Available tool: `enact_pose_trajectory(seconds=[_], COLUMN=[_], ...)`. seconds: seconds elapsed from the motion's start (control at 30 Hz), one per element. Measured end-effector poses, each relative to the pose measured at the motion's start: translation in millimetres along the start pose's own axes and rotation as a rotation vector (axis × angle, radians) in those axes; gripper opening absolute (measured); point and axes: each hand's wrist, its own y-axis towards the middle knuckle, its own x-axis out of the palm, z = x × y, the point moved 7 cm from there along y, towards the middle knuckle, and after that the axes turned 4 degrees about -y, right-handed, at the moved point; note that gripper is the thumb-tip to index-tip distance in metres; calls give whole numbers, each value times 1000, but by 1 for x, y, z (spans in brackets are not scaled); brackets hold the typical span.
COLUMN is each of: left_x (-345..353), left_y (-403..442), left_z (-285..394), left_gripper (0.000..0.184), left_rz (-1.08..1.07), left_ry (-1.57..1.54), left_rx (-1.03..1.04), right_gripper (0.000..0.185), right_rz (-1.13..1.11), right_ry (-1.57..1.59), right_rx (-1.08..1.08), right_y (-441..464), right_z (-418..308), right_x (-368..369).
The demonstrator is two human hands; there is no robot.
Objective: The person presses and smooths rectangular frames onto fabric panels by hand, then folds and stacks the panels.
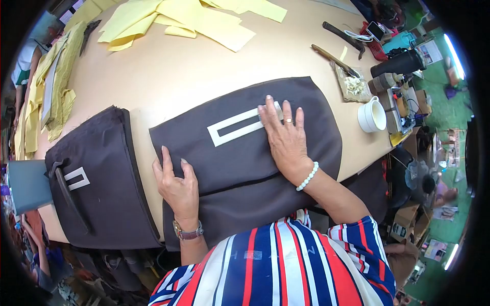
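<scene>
A dark brown fabric piece [291, 204] lies before me on the table, its near part folded along a crosswise line. On it sits a white rectangular frame strip [219, 133] with a long slot in the middle. My right hand [286, 140], fingers spread, lies flat over the strip's right end and hides part of it. Near the fabric's left edge, my left hand [177, 186] rests with its fingers apart, touching the cloth. To the left is a stack of similar dark fabric [109, 199] bearing another white strip [80, 172] and a dark curved tool [71, 196].
Yellow cloth pieces [199, 20] lie at the table's [122, 81] far side and left. At the right are a hammer [343, 38], a stick [332, 56] on a glue-smeared board [352, 89], a white mug [371, 116] and a black bottle [398, 64]. Other people are at the left edge.
</scene>
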Motion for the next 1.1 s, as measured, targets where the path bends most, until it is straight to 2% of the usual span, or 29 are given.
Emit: enact_pose_trajectory(seconds=[0.6,0.7,0.9,0.97,1.03,1.1], left_x=[0,0,0,1,-2,-6], left_y=[-1,-1,-1,-1,1,2], left_z=[-7,-10,-11,-15,-13,-11], left_gripper=[47,49,50,50,52,55], left_rz=[-27,-24,-45,-65,-107,-130], left_ry=[-77,-54,-93,-103,-195,-291], left_rx=[-46,-26,-64,-96,-88,-78], right_gripper=[57,54,66,73,70,59], right_rz=[104,77,-128,30,132,199], right_ry=[155,315,1190,1443,1405,937], right_rx=[-213,-234,-434,-266,99,334], right_y=[9,11,7,-1,-22,-55], right_z=[-80,-81,-28,28,78,112], right_x=[-44,-40,-34,-35,-23,-2])
